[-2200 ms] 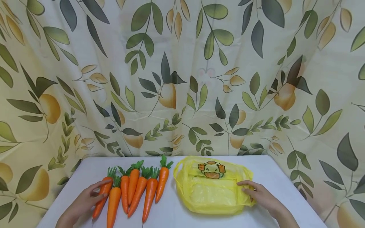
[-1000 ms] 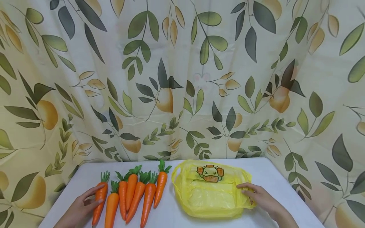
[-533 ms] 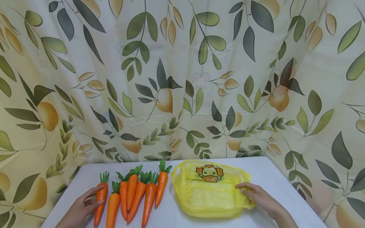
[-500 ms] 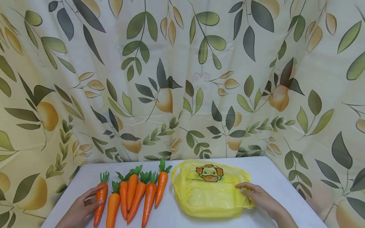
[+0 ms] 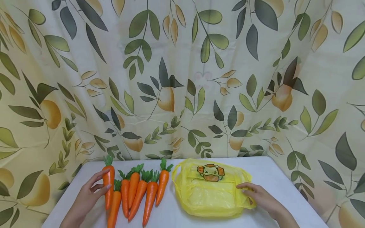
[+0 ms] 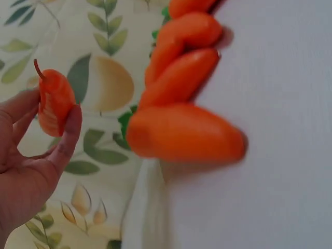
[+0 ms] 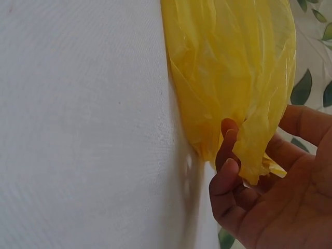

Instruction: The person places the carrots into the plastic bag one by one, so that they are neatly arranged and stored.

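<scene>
- A tapered orange carrot with a green leafy top is pinched by the left hand, raised above the white table.
- A firm grip on its thick part is advised, as the smooth surface could slip; the six other orange carrots, lying just to its right, should not be knocked.
- Farther right, the side of a thin yellow plastic bag is gripped by the right hand; the film should be held gently, so it is not torn.
</scene>
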`<state>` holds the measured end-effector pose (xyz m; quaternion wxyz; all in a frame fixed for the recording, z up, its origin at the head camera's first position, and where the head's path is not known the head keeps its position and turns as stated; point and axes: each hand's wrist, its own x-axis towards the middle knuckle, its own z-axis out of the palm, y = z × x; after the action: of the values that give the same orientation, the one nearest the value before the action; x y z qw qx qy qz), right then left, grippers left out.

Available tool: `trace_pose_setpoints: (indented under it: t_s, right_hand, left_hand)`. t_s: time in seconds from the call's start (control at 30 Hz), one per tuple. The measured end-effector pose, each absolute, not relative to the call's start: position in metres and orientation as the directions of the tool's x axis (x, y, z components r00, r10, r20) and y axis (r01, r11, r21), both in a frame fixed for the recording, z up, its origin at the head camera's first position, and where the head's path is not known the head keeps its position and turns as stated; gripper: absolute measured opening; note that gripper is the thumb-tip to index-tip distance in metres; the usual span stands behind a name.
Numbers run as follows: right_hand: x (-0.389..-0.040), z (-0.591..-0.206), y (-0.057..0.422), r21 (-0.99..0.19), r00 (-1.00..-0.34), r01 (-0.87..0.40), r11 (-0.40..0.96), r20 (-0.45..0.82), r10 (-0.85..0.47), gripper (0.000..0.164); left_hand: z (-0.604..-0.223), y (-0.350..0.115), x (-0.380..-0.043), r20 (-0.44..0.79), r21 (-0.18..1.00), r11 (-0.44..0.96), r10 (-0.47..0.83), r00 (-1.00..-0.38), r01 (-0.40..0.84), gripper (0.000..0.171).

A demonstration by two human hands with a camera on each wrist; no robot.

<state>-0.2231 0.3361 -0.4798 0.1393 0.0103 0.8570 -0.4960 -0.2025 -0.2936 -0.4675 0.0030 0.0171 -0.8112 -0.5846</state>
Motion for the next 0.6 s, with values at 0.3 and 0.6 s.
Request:
trace_pose_setpoints:
  t_s: [0.3,0.6]
  right_hand:
    - [-0.222,-0.479,0.340,-0.847,-0.962,0.141,0.513,-0.239,-0.131,0.036]
    - [-0.221,-0.475,0.342,-0.853,-0.961,0.135,0.504,-0.237,-0.143,0.036]
  left_hand:
    - [-0.447,-0.267,-0.197,-0.004,0.972,0.233,-0.032,-0.999,-0.011,0.067]
    - [-0.445,-0.251,-0.198,0.022,0.974,0.226,0.001,-1.000,0.022,0.064]
